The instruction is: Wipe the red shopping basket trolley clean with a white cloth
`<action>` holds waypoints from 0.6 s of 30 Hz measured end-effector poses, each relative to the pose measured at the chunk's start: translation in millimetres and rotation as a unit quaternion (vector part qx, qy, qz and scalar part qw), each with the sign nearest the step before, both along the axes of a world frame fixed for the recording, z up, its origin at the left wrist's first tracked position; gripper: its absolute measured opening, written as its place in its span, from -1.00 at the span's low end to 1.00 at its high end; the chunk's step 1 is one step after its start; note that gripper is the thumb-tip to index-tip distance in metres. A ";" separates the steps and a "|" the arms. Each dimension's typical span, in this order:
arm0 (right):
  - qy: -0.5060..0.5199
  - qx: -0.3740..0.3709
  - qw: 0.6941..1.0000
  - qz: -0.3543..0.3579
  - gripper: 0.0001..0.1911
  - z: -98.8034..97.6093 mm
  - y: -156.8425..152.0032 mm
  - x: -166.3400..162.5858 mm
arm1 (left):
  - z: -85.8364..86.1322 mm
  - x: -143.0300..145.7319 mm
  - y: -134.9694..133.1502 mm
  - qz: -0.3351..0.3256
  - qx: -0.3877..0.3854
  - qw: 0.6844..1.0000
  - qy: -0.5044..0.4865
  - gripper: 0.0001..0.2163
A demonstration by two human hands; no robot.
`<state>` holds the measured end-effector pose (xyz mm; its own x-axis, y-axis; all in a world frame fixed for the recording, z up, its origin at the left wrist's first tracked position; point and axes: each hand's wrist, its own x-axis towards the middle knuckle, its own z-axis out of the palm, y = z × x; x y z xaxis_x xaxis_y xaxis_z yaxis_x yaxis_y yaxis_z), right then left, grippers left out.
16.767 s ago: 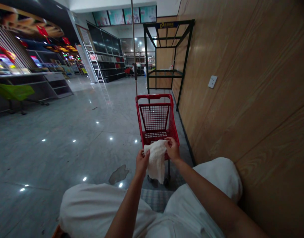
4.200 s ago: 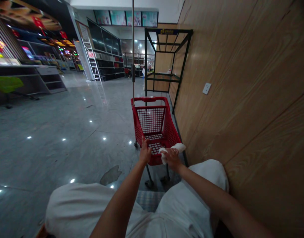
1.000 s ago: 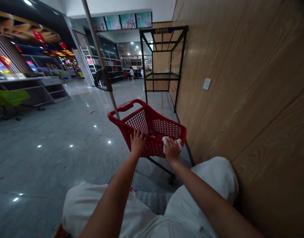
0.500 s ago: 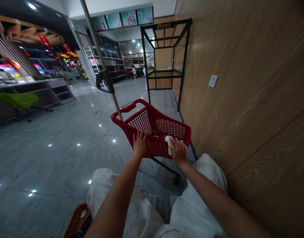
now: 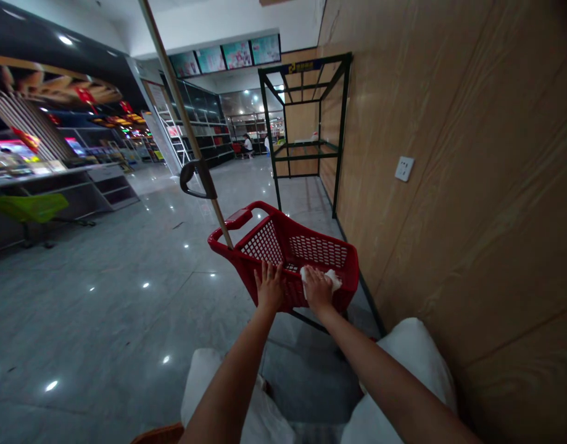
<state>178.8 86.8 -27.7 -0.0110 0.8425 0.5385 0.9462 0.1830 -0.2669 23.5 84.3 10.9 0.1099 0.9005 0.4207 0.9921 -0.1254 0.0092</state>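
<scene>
A small red plastic shopping cart (image 5: pixel 311 253) stands turned at an angle in front of me, beside the wooden wall. My left hand (image 5: pixel 269 287) grips the near rim of its basket, fingers curled over the edge. My right hand (image 5: pixel 316 287) presses a white cloth (image 5: pixel 332 280) against the rim further right. A tall pole (image 5: pixel 184 120) with a dark handle rises from the cart's far left corner. My knees in white trousers (image 5: pixel 403 364) show below.
A wood-panelled wall (image 5: pixel 472 185) with a white socket (image 5: pixel 404 168) runs along the right. An empty black metal rack (image 5: pixel 306 123) stands behind the cart. Glossy grey floor (image 5: pixel 102 296) stretches left toward shelves, a ladder (image 5: pixel 176 132) and a green chair (image 5: pixel 28 206). People sit far back.
Over the last second my right hand with the cloth slid left along the cart's rim, closer to my left hand. Earlier I held the cloth in both hands and the cart faced straight.
</scene>
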 end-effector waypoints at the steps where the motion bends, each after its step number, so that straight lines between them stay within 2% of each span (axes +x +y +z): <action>1: -0.004 -0.008 1.000 0.012 -0.58 4.6 9.7 -10.0 | 0.7 0.6 4.4 0.001 -0.008 1.000 -0.001 -0.52; 3: -0.015 -0.026 0.999 0.045 -0.57 13.0 27.0 -21.7 | 4.1 -0.2 12.7 0.005 -0.026 1.000 -0.001 -0.51; 5: -0.031 -0.052 0.994 0.089 -0.57 18.3 40.6 -16.8 | 12.5 -6.5 22.5 -0.010 -0.041 0.999 0.011 -0.51; 8: -0.048 -0.085 0.984 0.147 -0.58 17.3 52.7 21.9 | 36.1 -30.4 43.7 -0.090 -0.060 0.992 0.058 -0.54; 10: -0.049 -0.085 0.982 0.160 -0.60 10.7 55.0 58.8 | 54.2 -52.7 61.3 -0.106 -0.053 0.989 0.086 -0.57; 12: -0.041 -0.055 0.987 0.144 -0.63 1.8 53.9 92.6 | 68.0 -72.8 77.9 -0.084 -0.038 0.991 0.096 -0.61; 14: -0.027 -0.014 0.993 0.118 -0.65 -5.7 52.0 114.3 | 73.6 -84.1 90.3 -0.074 -0.040 0.992 0.097 -0.67; 16: -0.007 0.011 0.996 0.088 -0.66 -9.0 52.4 118.8 | 71.5 -84.0 97.1 -0.063 -0.049 0.993 0.092 -0.73; 18: 0.017 0.019 0.998 0.053 -0.66 -6.7 56.9 104.7 | 65.6 -75.7 99.1 -0.034 -0.040 0.995 0.086 -0.76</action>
<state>283.6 143.6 -34.4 -0.0807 0.8167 0.5715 0.9117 0.2922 -0.2889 -52.2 183.4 76.5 0.2361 0.9186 0.3170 0.9691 -0.1984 -0.1466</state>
